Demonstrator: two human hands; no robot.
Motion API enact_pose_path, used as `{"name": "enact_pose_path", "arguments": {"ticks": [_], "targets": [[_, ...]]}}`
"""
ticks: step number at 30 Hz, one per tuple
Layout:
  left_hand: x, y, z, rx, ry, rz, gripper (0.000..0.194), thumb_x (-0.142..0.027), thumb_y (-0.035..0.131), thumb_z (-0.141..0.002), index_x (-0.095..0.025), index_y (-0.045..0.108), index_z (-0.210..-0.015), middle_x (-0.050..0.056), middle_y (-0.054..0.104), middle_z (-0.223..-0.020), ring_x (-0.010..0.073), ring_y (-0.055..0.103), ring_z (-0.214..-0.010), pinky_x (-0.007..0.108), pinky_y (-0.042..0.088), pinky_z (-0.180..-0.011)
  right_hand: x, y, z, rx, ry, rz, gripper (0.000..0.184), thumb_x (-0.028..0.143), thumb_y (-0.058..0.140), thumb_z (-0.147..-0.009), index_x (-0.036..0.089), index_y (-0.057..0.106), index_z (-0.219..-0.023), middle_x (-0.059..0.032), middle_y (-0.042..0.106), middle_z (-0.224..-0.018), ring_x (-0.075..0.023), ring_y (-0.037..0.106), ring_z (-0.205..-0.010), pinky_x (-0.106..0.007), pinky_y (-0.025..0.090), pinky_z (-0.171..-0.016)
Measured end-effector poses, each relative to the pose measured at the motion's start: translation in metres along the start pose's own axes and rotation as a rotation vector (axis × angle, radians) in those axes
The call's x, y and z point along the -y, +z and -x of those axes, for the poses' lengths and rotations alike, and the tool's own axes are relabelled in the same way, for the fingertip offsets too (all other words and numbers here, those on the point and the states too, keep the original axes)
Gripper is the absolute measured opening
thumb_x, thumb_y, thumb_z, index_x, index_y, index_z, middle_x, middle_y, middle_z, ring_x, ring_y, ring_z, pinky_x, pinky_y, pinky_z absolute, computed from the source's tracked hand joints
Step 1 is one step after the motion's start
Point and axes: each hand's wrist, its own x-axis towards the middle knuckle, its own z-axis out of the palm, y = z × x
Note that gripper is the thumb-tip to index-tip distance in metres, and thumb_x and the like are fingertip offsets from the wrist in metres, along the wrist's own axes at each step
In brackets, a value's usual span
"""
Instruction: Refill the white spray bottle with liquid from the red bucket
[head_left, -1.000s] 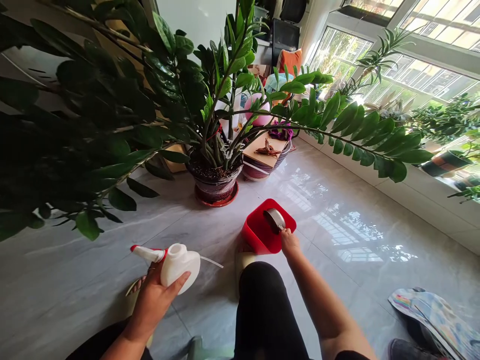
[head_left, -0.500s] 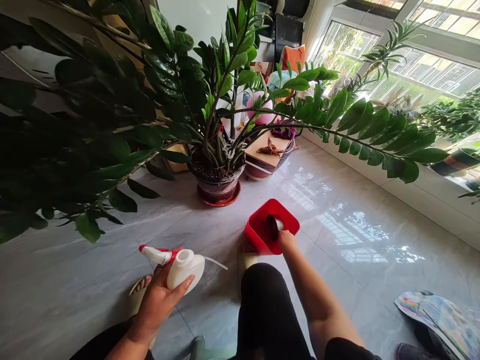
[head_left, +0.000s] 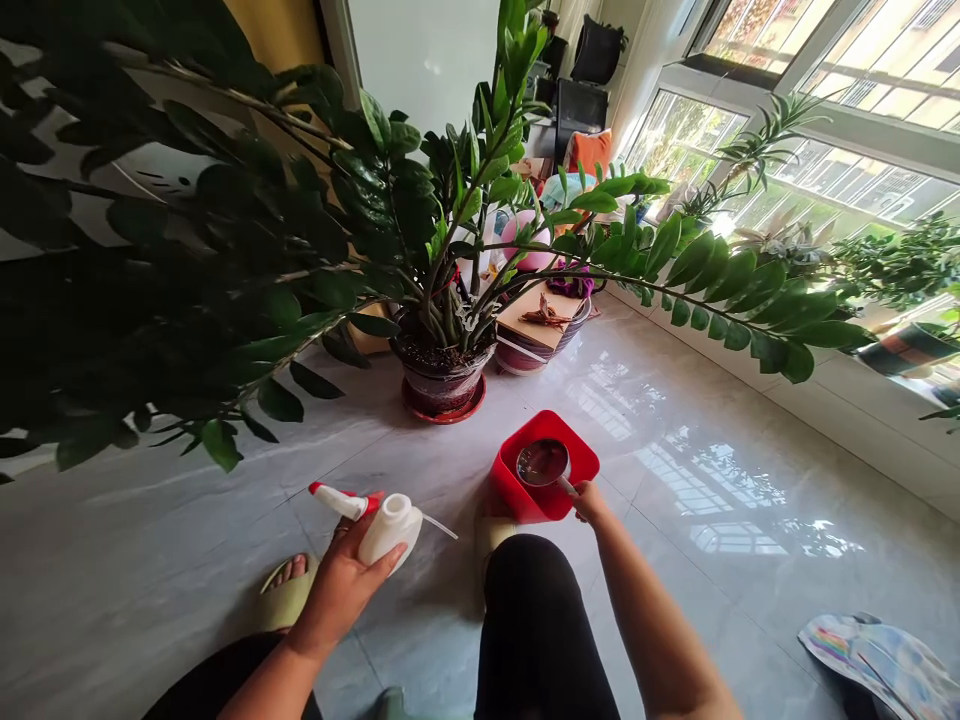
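Observation:
My left hand [head_left: 337, 588] is closed around an uncapped white bottle [head_left: 393, 536], its mouth facing up. The same hand also grips the detached spray head [head_left: 342, 499], white with red parts, whose thin dip tube [head_left: 441, 526] sticks out to the right beyond the bottle. With my right hand [head_left: 591, 500] I grip the handle of a metal ladle [head_left: 543, 463]. The ladle's round bowl lies level at the opening of a red square bucket [head_left: 519, 505] and appears filled with liquid. Most of the bucket's inside is hidden beneath the ladle.
A large leafy plant in a pot [head_left: 442, 385] on a red saucer [head_left: 480, 396] stands ahead, branches spreading both ways. Behind it is a basket [head_left: 523, 357] topped by a board [head_left: 534, 318]. A colourful shoe-shaped item [head_left: 881, 655] lies lower right. Windows line the right side.
My right hand has raised the ladle out of the bucket's depth and levelled its bowl, which was tilted before. My left hand, with bottle and spray head, has shifted slightly right in view.

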Motion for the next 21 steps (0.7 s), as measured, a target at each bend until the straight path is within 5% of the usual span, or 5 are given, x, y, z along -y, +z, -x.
{"name": "enact_pose_path", "arguments": {"ticks": [4,10,21], "targets": [[0.006,0.008,0.0,-0.01,-0.016,0.067,0.068,-0.056,0.075,-0.08,-0.027,0.061,-0.14,0.011,0.061,-0.146,0.0336,0.054,-0.14,0.055,0.04,-0.125,-0.023,-0.003,0.015,-0.036,-0.004,-0.093,0.019,0.022,0.082,-0.084,0.018,0.063,-0.087,0.0054,0.054,-0.052,-0.0138,0.054,-0.043,-0.021,0.035,-0.039],[0.006,0.017,-0.001,0.028,-0.034,0.132,0.071,-0.057,0.074,-0.077,-0.022,0.061,-0.137,0.013,0.06,-0.145,0.0342,0.053,-0.14,0.055,0.035,-0.127,-0.033,-0.009,0.052,-0.076,-0.167,-0.375,0.057,0.058,0.084,-0.062,0.017,0.065,-0.097,0.0081,0.053,-0.054,-0.0132,0.051,-0.039,-0.021,0.032,-0.034],[-0.011,0.029,0.016,0.155,-0.018,0.249,0.065,-0.049,0.071,-0.071,-0.022,0.065,-0.129,0.014,0.06,-0.141,0.0321,0.054,-0.136,0.052,0.036,-0.126,0.015,-0.045,0.149,-0.101,-0.278,-0.456,0.076,0.069,0.085,-0.049,0.014,0.067,-0.099,0.0031,0.059,-0.062,-0.0131,0.051,-0.039,-0.022,0.034,-0.034]]}}
